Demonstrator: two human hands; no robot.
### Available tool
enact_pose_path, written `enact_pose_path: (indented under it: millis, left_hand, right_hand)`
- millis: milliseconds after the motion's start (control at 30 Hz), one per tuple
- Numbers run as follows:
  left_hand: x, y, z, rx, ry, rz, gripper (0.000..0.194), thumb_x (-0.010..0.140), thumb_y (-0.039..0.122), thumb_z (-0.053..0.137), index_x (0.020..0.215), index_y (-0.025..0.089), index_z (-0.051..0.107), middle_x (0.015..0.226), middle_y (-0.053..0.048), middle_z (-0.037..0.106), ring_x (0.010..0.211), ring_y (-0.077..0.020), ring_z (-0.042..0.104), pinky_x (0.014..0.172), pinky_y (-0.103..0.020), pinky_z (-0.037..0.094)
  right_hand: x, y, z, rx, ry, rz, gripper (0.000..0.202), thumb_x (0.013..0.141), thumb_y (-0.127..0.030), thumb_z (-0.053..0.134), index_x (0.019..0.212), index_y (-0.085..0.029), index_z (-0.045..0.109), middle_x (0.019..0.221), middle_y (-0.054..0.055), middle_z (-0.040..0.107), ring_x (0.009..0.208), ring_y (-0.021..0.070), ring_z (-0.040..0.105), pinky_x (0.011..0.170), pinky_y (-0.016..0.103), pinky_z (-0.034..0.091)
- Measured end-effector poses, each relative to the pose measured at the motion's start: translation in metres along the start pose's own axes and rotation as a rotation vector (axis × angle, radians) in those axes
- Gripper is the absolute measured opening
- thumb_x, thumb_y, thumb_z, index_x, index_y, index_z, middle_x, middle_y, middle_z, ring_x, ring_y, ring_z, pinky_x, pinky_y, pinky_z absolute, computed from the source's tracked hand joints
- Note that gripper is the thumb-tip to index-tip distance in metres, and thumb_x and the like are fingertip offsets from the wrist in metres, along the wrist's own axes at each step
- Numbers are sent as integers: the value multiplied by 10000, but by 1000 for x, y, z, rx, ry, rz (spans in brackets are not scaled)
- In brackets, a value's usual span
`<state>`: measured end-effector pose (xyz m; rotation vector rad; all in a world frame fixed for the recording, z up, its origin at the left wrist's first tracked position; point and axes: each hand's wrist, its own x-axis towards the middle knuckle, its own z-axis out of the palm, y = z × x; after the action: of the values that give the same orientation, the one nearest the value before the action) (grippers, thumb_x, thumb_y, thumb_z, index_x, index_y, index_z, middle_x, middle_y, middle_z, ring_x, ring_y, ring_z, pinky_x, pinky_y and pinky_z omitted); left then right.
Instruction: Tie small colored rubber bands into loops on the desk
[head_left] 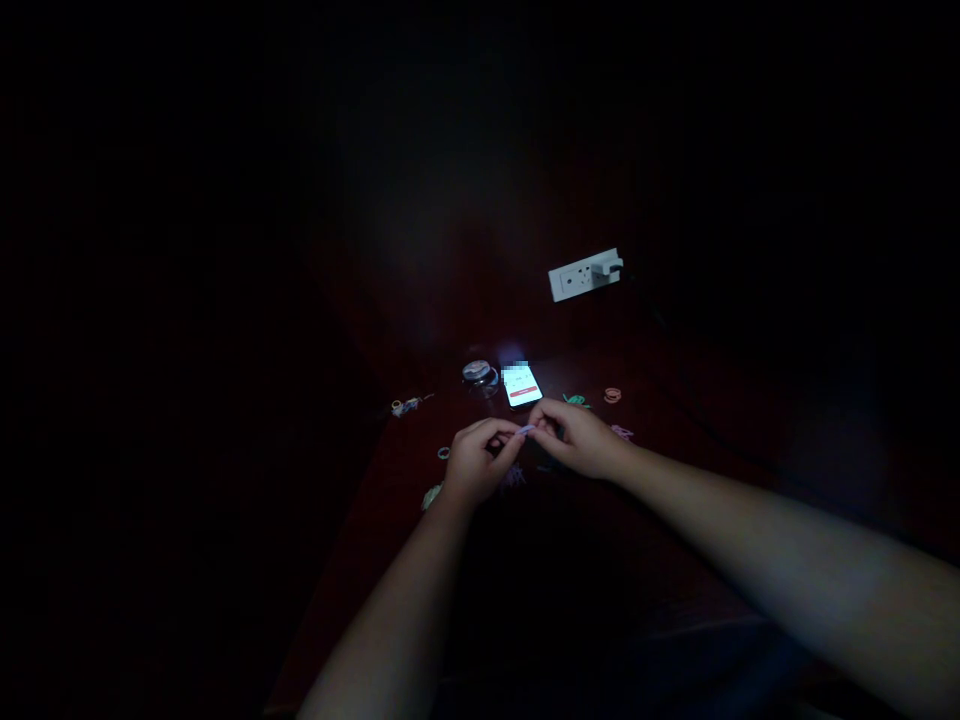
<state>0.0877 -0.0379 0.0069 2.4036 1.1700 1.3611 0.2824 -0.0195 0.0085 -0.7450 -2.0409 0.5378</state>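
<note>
Thumb and fingertips of the left hand (480, 458) are pinched shut on one end of a small purple piece (526, 430), and those of the right hand (583, 438) close on its other end, so it spans the narrow gap between them near the center of the frame. What it is made of is too small to tell. Just below the pinch lies a loose purple cluster (513, 477). Just above the fingers, a lit phone (521, 384) lies face up, with a round lidded jar (480, 377) beside it on the left. Right of the phone are a green bunch (576, 399) and some orange rings (613, 395), with a pink bunch (622, 433) lower, beside the right wrist. Left of the left hand sit a pale ring (444, 453) and, below it, a pale bundle (431, 497); a mixed tangle (409, 406) lies farther left, near the edge of the dark red table (367, 530). Above, right of center, a plug (609, 267) is in the right end of a white socket plate (571, 280).
</note>
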Motion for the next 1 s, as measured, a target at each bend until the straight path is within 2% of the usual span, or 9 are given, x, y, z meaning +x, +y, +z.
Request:
enact_pose_path:
  millis: [333, 567, 867, 1000]
  left_hand:
    - [0, 7, 0, -54, -32, 84, 133, 852, 170, 612, 964, 181, 684, 887, -43, 699, 763, -129, 632, 689, -237, 496]
    - [-2, 5, 2, -24, 7, 27, 114, 866, 237, 627, 929, 183, 704, 748, -12, 671, 606, -95, 544, 572, -208, 426]
    - [-2, 5, 5, -90, 27, 7, 116, 857, 267, 640, 882, 161, 680, 662, 15, 598, 534, -69, 467, 519, -183, 380]
    - [-2, 6, 5, -83, 24, -19, 119, 866, 273, 624, 881, 164, 671, 661, 19, 600, 518, -65, 457, 501, -176, 369]
  right_hand:
    - [0, 0, 0, -78, 11, -55, 187, 883, -302, 562, 741, -192, 513, 672, -9, 523, 632, 135, 487, 585, 247, 362]
    - [1, 6, 1, -27, -38, -63, 240, 909, -330, 534, 717, -188, 518, 707, 5, 536, 670, 144, 490, 605, 255, 368]
    - [-1, 2, -3, -14, -58, -89, 197, 907, -302, 519, 749, -186, 540, 722, 12, 547, 705, 157, 498, 647, 275, 386]
    - [-2, 0, -4, 60, -65, -66, 132, 900, -308, 518, 849, -188, 541, 719, -3, 530, 691, 150, 488, 641, 270, 399]
